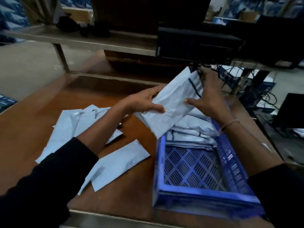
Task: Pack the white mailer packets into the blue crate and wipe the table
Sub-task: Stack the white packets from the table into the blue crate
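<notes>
White mailer packet (pixel 172 102), tilted, is held above the far end of the blue crate (pixel 205 197), gripped between both hands: left hand (pixel 139 102) clasps its left edge, right hand (pixel 207 99) its right side. More packets in the crate (pixel 194 134) lie stacked at its far end. Loose packets (pixel 115 165) are scattered on the brown worktop (pixel 41 125) left of the crate.

Dim room, brown wooden table (pixel 41 122), grey metal shelf (pixel 49 36), pale concrete floor (pixel 24 63)
</notes>
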{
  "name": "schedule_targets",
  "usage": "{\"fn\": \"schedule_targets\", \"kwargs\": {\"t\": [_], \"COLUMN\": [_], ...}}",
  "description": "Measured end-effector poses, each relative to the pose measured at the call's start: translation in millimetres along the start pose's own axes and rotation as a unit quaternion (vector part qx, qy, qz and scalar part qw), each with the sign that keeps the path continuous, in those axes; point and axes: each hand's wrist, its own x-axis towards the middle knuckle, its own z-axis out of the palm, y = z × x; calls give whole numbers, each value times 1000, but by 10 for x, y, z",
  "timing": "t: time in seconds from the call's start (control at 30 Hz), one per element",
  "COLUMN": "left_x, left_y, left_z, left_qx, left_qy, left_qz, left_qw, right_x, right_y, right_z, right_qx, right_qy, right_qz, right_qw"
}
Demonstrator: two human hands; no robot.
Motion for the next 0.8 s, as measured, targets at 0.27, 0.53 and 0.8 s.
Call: {"fn": "schedule_targets", "kwargs": {"t": [0.27,0.53,0.8], "left_x": [568,752,733], "left_y": [662,598,184], "left_z": [538,1154,1816], "left_qx": [150,324,504], "left_qy": [-105,-270,-342], "left_qz": [65,-110,-162], "left_qw": [981,900,777], "right_x": [-249,-715,-1097], "right_y": [744,1037,1118], "right_z": [-871,-833,122], "right_qx": [233,-101,-252], "right_qy": [-97,-339,-483], "right_qz": [141,173,183], "right_qw": [957,919,818]}}
